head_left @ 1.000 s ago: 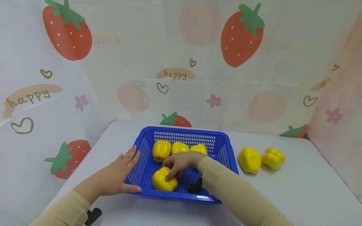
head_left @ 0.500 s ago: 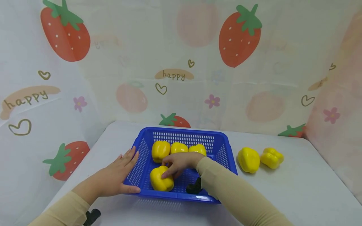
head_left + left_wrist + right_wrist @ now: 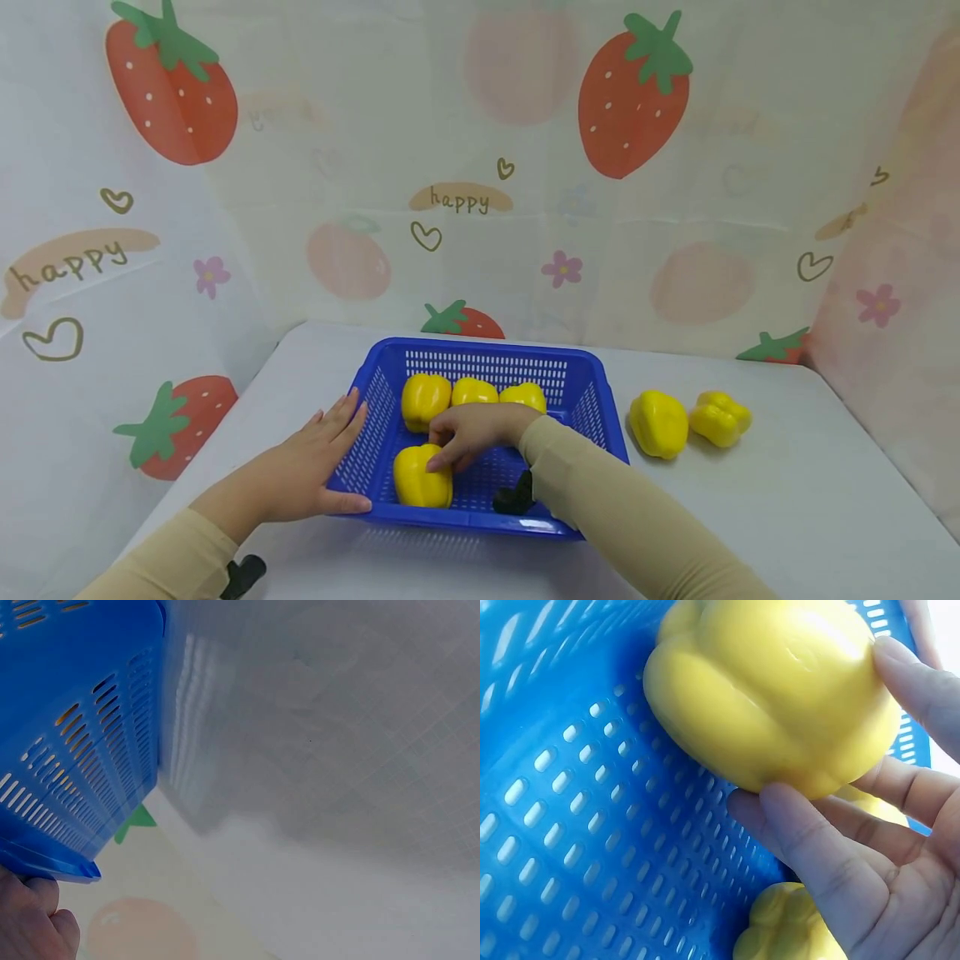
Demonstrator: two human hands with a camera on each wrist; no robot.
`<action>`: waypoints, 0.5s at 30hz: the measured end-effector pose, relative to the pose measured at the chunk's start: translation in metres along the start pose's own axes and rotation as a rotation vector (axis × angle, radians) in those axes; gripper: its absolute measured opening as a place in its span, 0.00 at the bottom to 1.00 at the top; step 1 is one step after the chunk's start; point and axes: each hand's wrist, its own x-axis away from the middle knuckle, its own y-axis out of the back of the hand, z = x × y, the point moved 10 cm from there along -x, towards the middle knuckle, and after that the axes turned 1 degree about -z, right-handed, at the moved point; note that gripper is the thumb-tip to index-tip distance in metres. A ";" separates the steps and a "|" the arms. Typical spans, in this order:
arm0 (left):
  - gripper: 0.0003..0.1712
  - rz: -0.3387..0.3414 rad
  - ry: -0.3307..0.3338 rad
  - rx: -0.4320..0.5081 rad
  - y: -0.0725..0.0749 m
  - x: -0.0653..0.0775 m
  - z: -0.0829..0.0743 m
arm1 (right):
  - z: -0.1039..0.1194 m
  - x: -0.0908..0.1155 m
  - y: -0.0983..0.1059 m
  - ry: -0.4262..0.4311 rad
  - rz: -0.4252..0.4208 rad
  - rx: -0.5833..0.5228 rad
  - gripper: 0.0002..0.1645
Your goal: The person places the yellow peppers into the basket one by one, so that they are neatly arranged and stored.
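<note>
In the head view my right hand [image 3: 476, 433] reaches into a blue plastic basket [image 3: 495, 523] and holds a yellow bell pepper [image 3: 420, 479] near its front left corner. The right wrist view shows the fingertips [image 3: 786, 801] against the side of this bell pepper [image 3: 772, 697]. Three other yellow bell peppers [image 3: 426, 402] line the back of the basket, partly covered by the right hand. My left hand [image 3: 315, 467] rests on the basket's left rim with fingers extended, its thumb on the front corner. The left wrist view catches the basket's perforated side [image 3: 90, 742].
Two more yellow bell peppers [image 3: 658, 425] lie on the white table [image 3: 795, 483] to the right of the basket. A fabric backdrop [image 3: 480, 267] printed with strawberries stands behind and along both sides. Black wrist mounts [image 3: 244, 575] sit at the sleeves.
The held bell pepper has shifted a little left and turned more upright in the basket's front left corner. The right hand has moved slightly with it; the left hand stays on the rim.
</note>
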 end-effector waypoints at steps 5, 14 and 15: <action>0.67 0.001 0.003 0.003 0.000 0.000 0.000 | -0.001 -0.002 0.000 0.008 -0.005 0.008 0.16; 0.67 0.007 0.006 0.004 0.000 0.001 -0.001 | 0.000 -0.003 -0.001 0.017 -0.001 0.011 0.16; 0.67 0.006 0.006 0.004 0.000 0.000 -0.001 | 0.000 -0.003 -0.001 0.018 0.000 0.013 0.16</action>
